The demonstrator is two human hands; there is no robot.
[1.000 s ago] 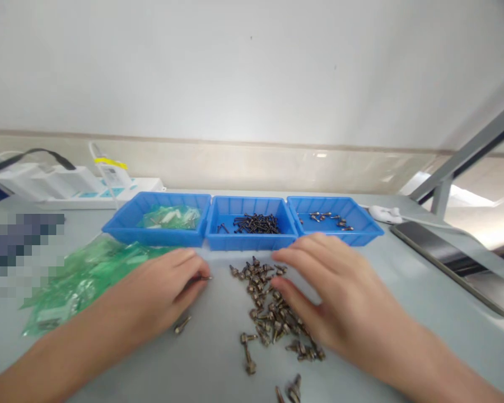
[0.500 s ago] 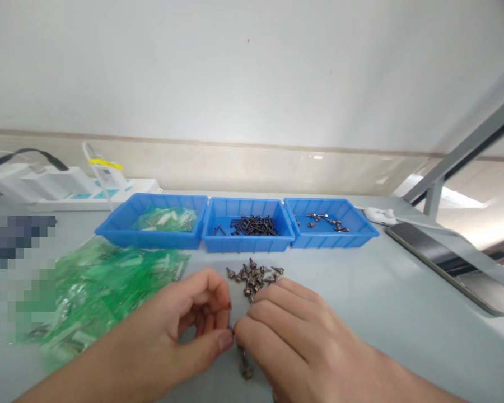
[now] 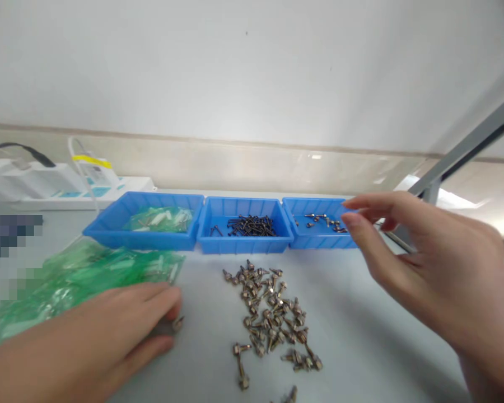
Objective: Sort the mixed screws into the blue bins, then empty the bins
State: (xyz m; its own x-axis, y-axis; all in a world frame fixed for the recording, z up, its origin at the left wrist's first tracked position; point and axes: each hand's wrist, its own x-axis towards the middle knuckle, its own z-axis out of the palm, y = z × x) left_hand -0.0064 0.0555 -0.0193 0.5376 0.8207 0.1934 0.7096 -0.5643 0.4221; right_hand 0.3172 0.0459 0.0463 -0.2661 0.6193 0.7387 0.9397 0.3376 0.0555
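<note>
- Left hand (image 3: 121, 330), at 7 o'clock, is pinching a screw (image 3: 177, 323) on the desk (image 3: 382, 336);
- Right hand (image 3: 428, 263), at 3 o'clock, is hovering with fingers narrowly parted over the right blue tray (image 3: 319, 240); loose screws (image 3: 269, 313) are lying between.

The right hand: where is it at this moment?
The right hand is raised at the right of the head view, fingertips over the rightmost blue tray.

The scene was evenly and brightly lit from above; a small glare spot lay on the wall trim (image 3: 317, 157). Shadows under the hands were faint. The right hand (image 3: 428, 263) showed slight motion blur, straight edges bowed near the borders, and a pixelated patch (image 3: 8, 238) masked the left.
</note>
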